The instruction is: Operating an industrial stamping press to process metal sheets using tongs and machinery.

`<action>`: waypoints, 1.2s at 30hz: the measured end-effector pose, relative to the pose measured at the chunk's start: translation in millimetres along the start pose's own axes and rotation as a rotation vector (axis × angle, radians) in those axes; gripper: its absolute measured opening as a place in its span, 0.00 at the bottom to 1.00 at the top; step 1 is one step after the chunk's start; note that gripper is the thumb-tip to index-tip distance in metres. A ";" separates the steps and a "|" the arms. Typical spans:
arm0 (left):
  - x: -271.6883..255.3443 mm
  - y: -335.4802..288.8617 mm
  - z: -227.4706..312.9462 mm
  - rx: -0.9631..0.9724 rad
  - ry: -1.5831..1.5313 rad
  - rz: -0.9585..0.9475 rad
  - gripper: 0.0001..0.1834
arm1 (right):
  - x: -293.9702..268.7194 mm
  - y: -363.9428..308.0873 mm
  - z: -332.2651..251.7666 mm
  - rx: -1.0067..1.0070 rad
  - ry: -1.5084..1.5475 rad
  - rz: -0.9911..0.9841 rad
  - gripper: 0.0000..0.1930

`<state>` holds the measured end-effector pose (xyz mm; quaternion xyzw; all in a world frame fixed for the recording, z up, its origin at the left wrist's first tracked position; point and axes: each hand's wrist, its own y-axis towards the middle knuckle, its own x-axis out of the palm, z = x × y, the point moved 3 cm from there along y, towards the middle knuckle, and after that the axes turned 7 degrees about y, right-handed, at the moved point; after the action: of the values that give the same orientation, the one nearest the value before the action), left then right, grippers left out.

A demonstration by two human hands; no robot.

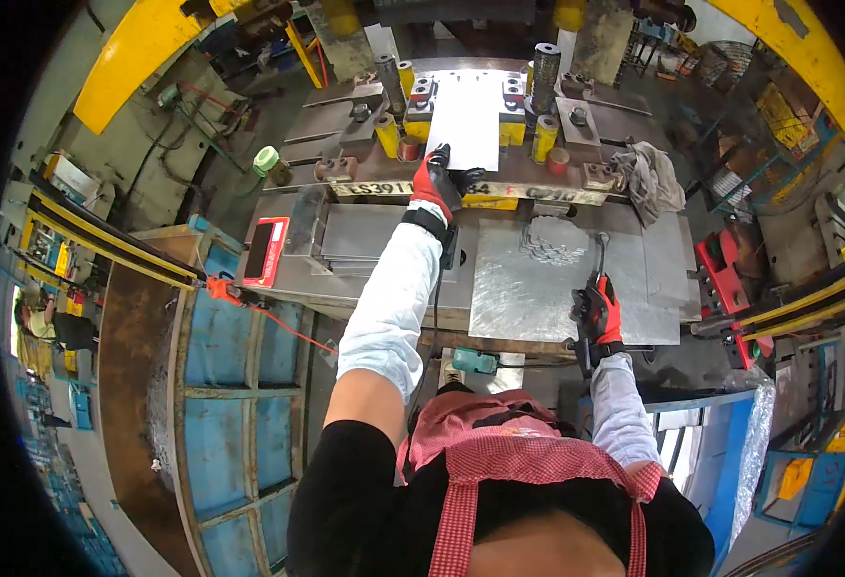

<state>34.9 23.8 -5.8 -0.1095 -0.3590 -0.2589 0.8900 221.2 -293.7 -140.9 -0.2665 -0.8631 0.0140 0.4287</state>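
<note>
Right hand (599, 313) wrapped rod (602, 252), centre-right | left hand (439, 183) touched sheet (466, 120), upper centre, likely to steady it | left closure unclear

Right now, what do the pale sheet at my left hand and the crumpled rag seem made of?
Pale sheet: probably smooth metal, given its straight edges and bright glare, though plastic isn't excluded. Crumpled rag: likely matte cloth, judging by its soft, drooping folds.

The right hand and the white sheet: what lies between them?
In the head view, a stack of plates and a lettered bar lie between the right hand and white sheet.
</note>
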 end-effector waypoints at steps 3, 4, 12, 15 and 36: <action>3.3 -0.5 0.7 -0.008 -0.004 0.025 0.18 | -2.2 1.0 -0.6 -0.029 -0.049 0.040 0.09; 0.5 -0.5 0.7 -0.014 -0.008 0.035 0.18 | 2.7 0.1 -1.0 -0.041 -0.079 0.072 0.09; -0.2 2.5 -5.7 0.023 -0.014 -0.063 0.19 | 9.8 -5.9 -6.1 -0.077 -0.059 0.104 0.07; -21.3 14.3 -13.2 0.020 -0.095 -0.115 0.19 | 7.8 -1.4 -2.1 -0.057 0.001 0.029 0.08; -1.3 -9.4 5.8 -0.072 -0.008 -0.010 0.18 | 106.5 -37.7 -54.4 -0.196 -0.391 -0.042 0.20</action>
<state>25.7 18.6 -2.5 -0.1408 -0.3538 -0.2758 0.8826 192.7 -286.8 -19.0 -0.2812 -0.9325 -0.0277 0.2252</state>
